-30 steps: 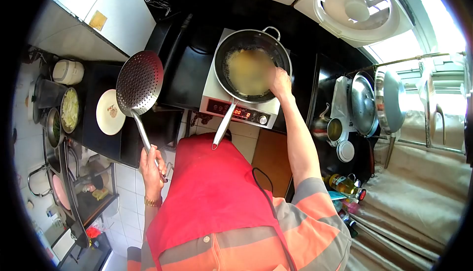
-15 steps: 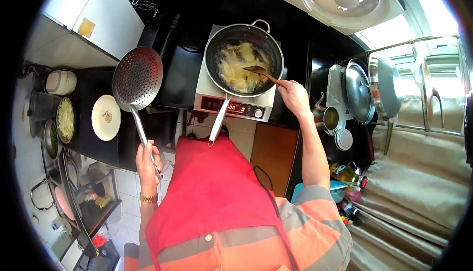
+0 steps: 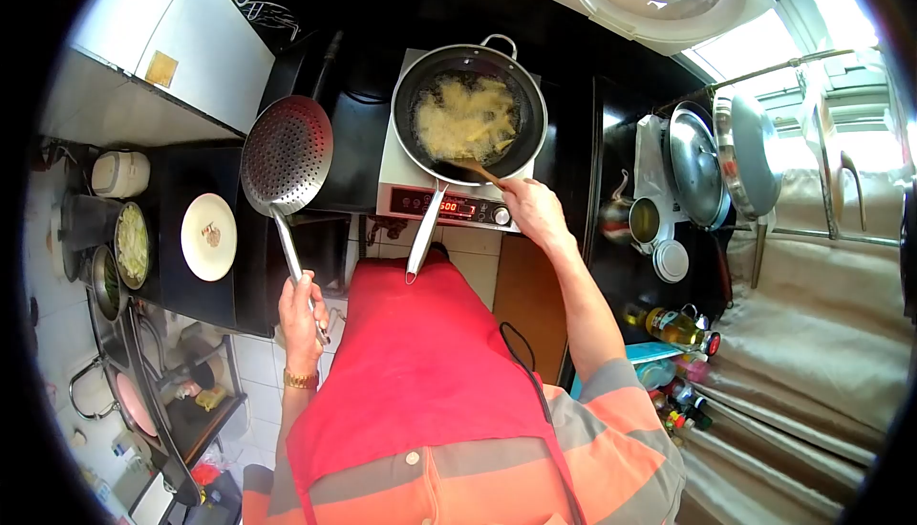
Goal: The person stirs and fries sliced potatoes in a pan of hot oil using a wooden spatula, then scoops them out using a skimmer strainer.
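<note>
My right hand (image 3: 535, 210) is closed around the handle of a wooden spatula (image 3: 476, 168), whose blade dips into the near side of a wok (image 3: 405, 148). Pale yellow strips of food (image 3: 466, 116) bubble in oil there. The wok sits on an induction cooker (image 3: 394, 173) with a lit red display, its long metal handle (image 3: 425, 229) pointing toward me. In my left hand (image 3: 300, 320) I grip a large perforated skimmer (image 3: 287, 152) by its handle; its round bowl hangs left of the wok, over the counter's edge.
An oval cream plate (image 3: 208, 262) lies on the black counter at left, near a bowl of chopped pale vegetable (image 3: 132, 243). Lids and pans (image 3: 697, 167) hang on a rack at right. An oil bottle (image 3: 673, 329) stands below them.
The spatula has moved from the middle right of the wok down to its near edge, with my right hand shifting left and nearer. The skimmer has swung slightly right.
</note>
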Tool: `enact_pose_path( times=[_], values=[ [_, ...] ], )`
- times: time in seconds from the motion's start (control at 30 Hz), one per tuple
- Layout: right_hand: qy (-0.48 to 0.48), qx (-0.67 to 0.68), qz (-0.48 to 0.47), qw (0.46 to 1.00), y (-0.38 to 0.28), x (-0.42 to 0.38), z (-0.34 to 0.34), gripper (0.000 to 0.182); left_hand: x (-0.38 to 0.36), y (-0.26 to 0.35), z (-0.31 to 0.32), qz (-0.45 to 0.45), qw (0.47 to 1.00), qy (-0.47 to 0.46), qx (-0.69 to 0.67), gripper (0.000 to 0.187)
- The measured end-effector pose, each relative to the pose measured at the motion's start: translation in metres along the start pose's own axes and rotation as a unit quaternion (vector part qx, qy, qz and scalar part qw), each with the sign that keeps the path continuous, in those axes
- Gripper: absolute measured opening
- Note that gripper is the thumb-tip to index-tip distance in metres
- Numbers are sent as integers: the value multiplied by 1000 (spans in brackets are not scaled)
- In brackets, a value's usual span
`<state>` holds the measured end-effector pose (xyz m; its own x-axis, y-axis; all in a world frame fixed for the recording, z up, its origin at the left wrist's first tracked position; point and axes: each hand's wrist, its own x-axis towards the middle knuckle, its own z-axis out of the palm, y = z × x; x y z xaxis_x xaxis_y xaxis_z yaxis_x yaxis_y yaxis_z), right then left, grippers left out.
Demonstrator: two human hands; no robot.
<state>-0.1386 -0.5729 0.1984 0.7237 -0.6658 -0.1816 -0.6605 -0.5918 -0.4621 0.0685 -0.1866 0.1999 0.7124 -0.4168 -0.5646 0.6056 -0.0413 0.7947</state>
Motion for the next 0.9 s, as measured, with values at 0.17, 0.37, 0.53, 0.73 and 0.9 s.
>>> enact_pose_path(
  times=[0.17, 0.37, 0.53, 0.73, 0.9],
  values=[
    [57, 9, -14, 998, 4, 30, 26, 26, -4, 2, 4, 11, 1000, -6, 8, 18],
    [110, 17, 17, 994, 19, 65, 28, 28, -9, -5, 3, 24, 1000, 3, -4, 14],
    [168, 107, 34, 979, 30, 77, 4, 31, -15, -4, 3, 39, 999, 5, -1, 12],
    [189, 88, 65, 976, 51, 100, -9, 34, -15, -7, -2, 20, 999, 7, -26, 12],
    [125, 94, 57, 986, 63, 106, 4, 37, -14, -7, 0, 19, 999, -1, -47, 13]
  ],
)
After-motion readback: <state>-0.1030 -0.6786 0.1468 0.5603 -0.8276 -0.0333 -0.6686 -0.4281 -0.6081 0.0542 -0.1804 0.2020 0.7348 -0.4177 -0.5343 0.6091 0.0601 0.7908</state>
